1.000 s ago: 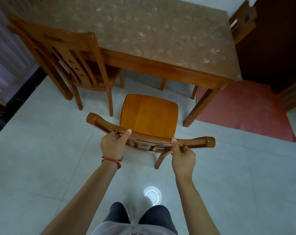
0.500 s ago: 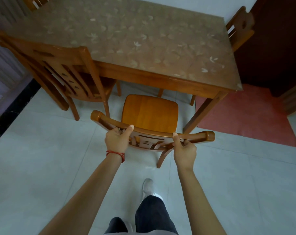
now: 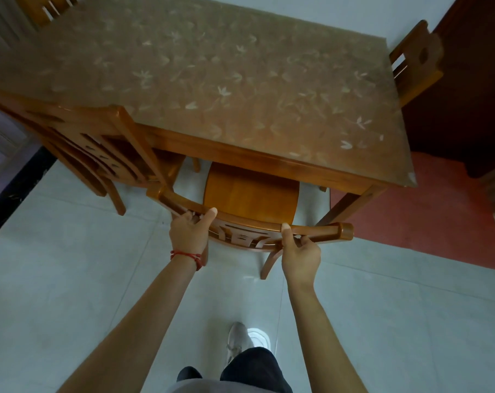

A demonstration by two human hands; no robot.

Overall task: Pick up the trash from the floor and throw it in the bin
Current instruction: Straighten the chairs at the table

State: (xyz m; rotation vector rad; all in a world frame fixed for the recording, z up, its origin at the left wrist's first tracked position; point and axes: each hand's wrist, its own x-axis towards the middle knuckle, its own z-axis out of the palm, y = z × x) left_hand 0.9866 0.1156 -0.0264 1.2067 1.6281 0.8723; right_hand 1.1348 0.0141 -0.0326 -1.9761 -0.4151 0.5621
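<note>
Both hands grip the curved top rail of a wooden chair (image 3: 250, 199); the left hand (image 3: 188, 234) wraps the rail at its 9 o'clock side, fingers curled under the wood and thumb laid along the top edge, pointing toward 2 o'clock; the right hand (image 3: 300, 255) wraps the rail toward its 3 o'clock end, thumb pressed upright against the near face and fingers hooked behind it; a red cord bracelet (image 3: 186, 256) circles the left wrist. The chair's seat lies partly beneath the near edge of the table (image 3: 212, 80), with the rail's 3 o'clock end just beside the table's front leg at that corner; the table top carries a brownish cover printed with pale leaf shapes. At 9 o'clock a second chair (image 3: 98, 148) stands angled against the table's near edge, close to the held chair's rail; at 2 o'clock a third chair (image 3: 415, 61) stands at the table's far corner; at 11 o'clock the back of a fourth chair (image 3: 42, 9) shows above the table's far edge. A red mat (image 3: 427, 217) lies on the pale tiled floor (image 3: 70, 279) at 3 o'clock, running under the table's corner; at 6 o'clock a grey shoe (image 3: 237, 340) and a dark trouser leg (image 3: 254, 367) stand on the tiles. No trash and no bin can be made out on the visible floor.
</note>
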